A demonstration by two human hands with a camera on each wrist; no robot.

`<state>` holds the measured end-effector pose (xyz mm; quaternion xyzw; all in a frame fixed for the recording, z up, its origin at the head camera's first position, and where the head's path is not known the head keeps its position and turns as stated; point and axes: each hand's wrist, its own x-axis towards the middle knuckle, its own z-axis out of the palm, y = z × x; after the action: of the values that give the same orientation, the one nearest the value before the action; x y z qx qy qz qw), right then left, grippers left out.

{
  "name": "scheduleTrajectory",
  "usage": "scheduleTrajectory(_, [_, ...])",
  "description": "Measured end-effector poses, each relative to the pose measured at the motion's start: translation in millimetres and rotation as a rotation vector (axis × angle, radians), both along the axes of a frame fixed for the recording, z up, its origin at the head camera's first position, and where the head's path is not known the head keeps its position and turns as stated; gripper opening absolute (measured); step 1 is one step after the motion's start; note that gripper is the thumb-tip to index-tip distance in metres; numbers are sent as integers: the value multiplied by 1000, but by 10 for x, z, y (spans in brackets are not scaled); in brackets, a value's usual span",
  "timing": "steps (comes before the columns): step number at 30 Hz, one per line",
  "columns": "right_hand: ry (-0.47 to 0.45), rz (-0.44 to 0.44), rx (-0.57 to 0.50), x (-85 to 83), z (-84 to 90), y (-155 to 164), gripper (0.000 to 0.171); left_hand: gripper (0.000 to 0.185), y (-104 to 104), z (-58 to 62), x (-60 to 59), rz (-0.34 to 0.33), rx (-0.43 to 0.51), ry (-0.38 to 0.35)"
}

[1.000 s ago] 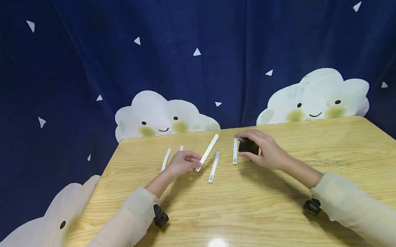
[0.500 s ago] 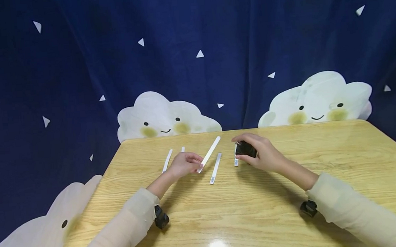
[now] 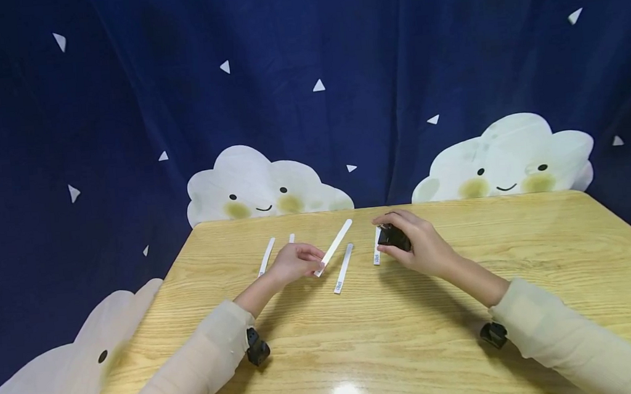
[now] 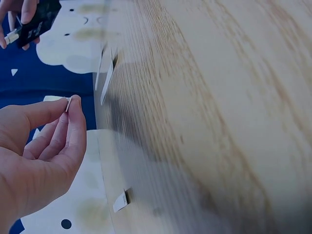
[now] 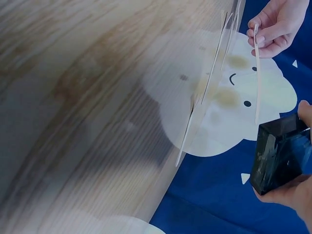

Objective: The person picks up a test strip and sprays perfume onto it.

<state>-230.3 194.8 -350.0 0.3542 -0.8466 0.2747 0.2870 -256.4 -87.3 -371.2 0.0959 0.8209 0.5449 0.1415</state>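
Note:
In the head view, my left hand (image 3: 295, 262) pinches the lower end of a white paper test strip (image 3: 336, 245) between thumb and fingers, its rounded end pointing up and away to the right. My right hand (image 3: 427, 247) grips a dark square perfume bottle (image 5: 279, 153), the index finger over its top. A silvery nozzle (image 4: 12, 36) shows on the bottle in the left wrist view. Below the bottle lies another strip (image 3: 377, 253), partly overlapped by it. One more strip (image 3: 344, 269) rests on the table between the hands, with small print at its near end.
Two further strips lie by the left hand, one strip (image 3: 267, 255) left of it and one strip (image 3: 292, 238) mostly hidden behind it. The wooden table (image 3: 371, 335) ends at a dark blue curtain (image 3: 310, 129) with cloud prints. Small black cameras hang at both wrists.
The right hand has shifted slightly left with the perfume bottle, then slightly back right. The left hand keeps its pinch on the test strip, almost still. The head view has shifted a little.

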Motion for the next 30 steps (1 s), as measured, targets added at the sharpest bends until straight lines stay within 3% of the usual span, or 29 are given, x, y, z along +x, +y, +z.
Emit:
scheduleTrajectory(7, [2,-42,-15,43,-4,64,51,21,-3,-21,-15,-1,-12,-4])
scheduleTrajectory(13, [-12,-24,-10,41,-25,154,55,16,-43,-40,-40,-8,25,3])
scheduleTrajectory(20, [-4,-6,-16,55,-28,228,57,27,-44,-22,-67,76,6,-62])
scheduleTrajectory(30, [19,-15,-26,68,-40,296,59,25,-20,-134,-151,227,62,-137])
